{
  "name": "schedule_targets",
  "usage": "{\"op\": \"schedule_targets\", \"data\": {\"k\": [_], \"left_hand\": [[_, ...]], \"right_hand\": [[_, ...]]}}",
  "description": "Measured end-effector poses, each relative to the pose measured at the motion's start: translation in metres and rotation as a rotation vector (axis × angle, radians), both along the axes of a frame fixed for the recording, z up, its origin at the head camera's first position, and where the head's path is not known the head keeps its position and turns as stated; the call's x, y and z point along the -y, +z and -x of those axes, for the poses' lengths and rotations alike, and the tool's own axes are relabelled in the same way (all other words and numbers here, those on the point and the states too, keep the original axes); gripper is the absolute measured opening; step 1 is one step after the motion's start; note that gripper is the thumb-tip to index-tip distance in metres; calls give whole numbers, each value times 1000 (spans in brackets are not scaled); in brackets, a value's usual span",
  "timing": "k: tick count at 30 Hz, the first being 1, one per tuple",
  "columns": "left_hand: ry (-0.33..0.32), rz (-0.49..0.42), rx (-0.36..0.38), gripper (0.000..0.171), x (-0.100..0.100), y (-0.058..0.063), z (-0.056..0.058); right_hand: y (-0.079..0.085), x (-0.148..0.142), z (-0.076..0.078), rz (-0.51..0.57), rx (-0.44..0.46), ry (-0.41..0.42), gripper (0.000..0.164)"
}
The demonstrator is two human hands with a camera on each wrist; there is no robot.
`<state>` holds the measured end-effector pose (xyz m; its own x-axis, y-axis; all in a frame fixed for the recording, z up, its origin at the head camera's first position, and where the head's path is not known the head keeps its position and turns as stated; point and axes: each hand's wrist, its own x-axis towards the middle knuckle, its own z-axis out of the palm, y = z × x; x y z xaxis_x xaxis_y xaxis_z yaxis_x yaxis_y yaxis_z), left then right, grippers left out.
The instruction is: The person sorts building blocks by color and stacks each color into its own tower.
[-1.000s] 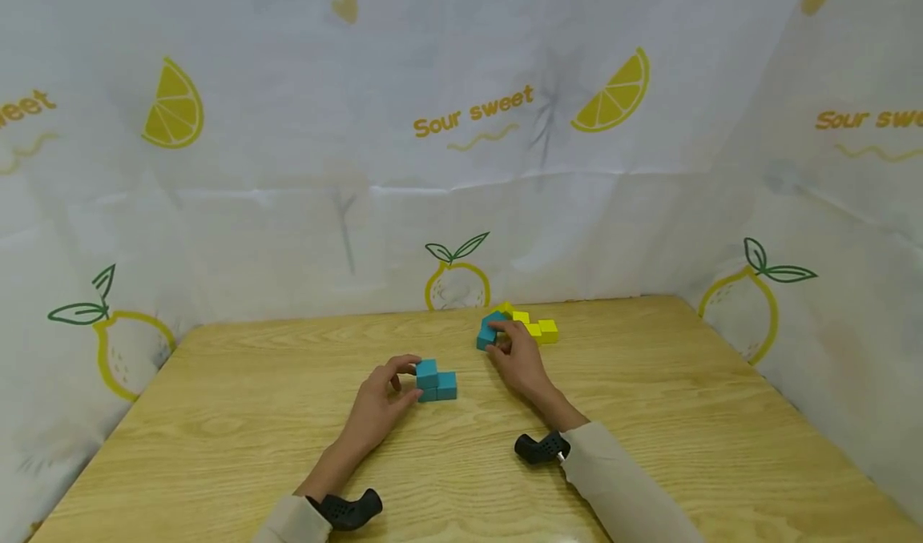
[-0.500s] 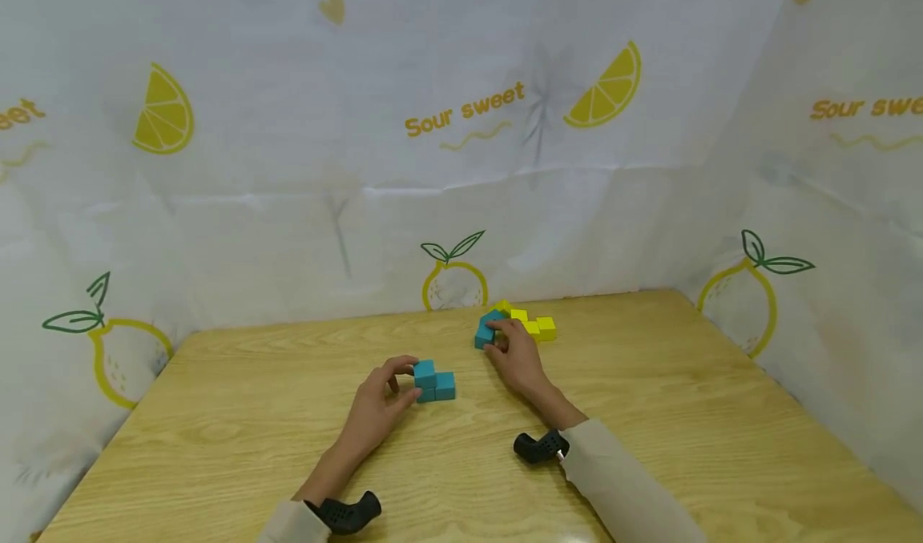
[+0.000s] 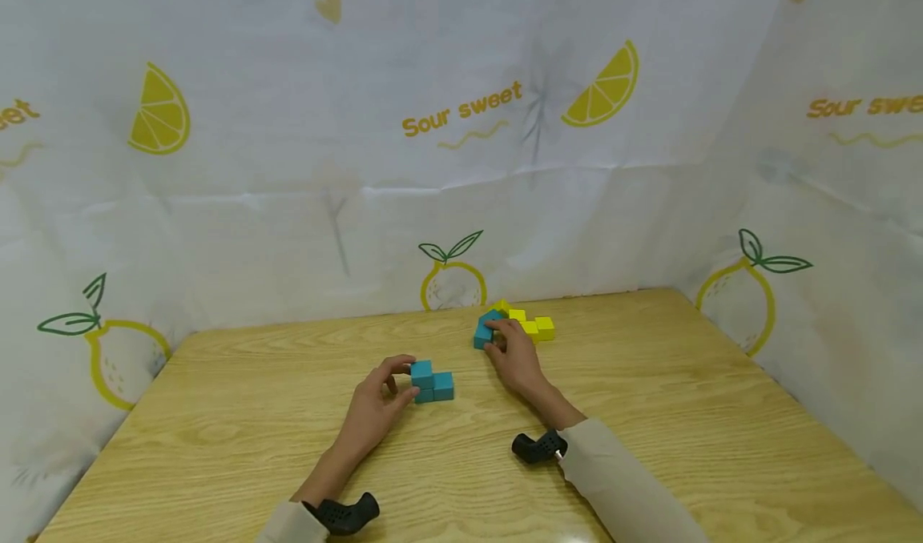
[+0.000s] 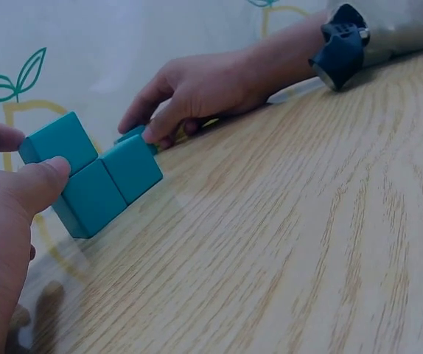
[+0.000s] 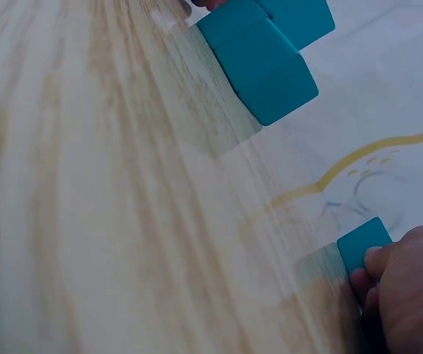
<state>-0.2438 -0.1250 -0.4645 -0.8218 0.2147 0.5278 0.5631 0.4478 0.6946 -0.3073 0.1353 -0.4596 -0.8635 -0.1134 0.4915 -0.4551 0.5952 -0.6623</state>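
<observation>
In the head view my left hand (image 3: pixel 373 405) pinches a stepped teal block piece (image 3: pixel 443 386) by its upper left cube. The left wrist view shows the thumb on the near face of this teal piece (image 4: pixel 97 195), which stands on the wooden table. Farther back and to the right, my right hand (image 3: pixel 517 359) pinches a second teal block piece (image 3: pixel 484 338). Only one end of that second piece (image 5: pixel 360 245) shows in the right wrist view, under the thumb; the fingers hide part of it. Right behind that hand sit yellow block pieces (image 3: pixel 544 328), partly covered by it.
The wooden table (image 3: pixel 274 415) reaches back to a white curtain (image 3: pixel 288 126) printed with lemons. A black wrist strap mount (image 3: pixel 539 448) sits at the right sleeve, and another mount (image 3: pixel 346 514) at the left.
The head view has shifted slightly. Both hands keep their hold, and the teal and yellow pieces stay in the same places on the table.
</observation>
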Motion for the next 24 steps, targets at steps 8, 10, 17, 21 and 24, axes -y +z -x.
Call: {"op": "schedule_targets", "data": {"k": [8, 10, 17, 21, 24], "left_hand": [[-14, -10, 3, 43, 0, 0, 1], [-19, -16, 8, 45, 0, 0, 2], [-25, -29, 31, 48, 0, -1, 2], [-27, -26, 37, 47, 1, -1, 1], [-27, -22, 34, 47, 0, -1, 0]], "right_hand": [[2, 0, -2, -11, -2, 6, 36], [3, 0, -3, -15, -1, 3, 36], [4, 1, -4, -52, -8, -7, 36], [3, 1, -5, -35, -16, 0, 36], [1, 1, -5, -33, -29, 2, 36]]}}
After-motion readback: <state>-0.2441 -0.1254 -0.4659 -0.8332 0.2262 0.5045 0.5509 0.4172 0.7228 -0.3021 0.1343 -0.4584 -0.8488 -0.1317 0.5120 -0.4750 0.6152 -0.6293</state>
